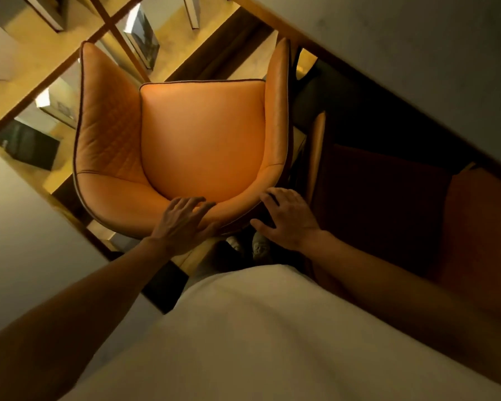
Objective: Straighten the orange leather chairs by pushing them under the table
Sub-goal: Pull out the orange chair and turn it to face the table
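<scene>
Both hands (left hand [182, 224], right hand [287, 219]) on orange chair [203, 134] backrest.

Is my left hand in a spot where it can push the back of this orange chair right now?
Probably yes. The left hand already lies open on the curved top edge of the orange chair, nothing between them. The right hand rests on the same backrest further along.

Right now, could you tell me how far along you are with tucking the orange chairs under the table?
Done: nothing clearly finished. In hand: both hands rest on the backrest of the orange chair, left hand on its rim and right hand at its outer edge, neither closed in a grip. Its whole seat shows. Left: pushing it in, and perhaps the darker chair in shadow under the table edge.
</scene>
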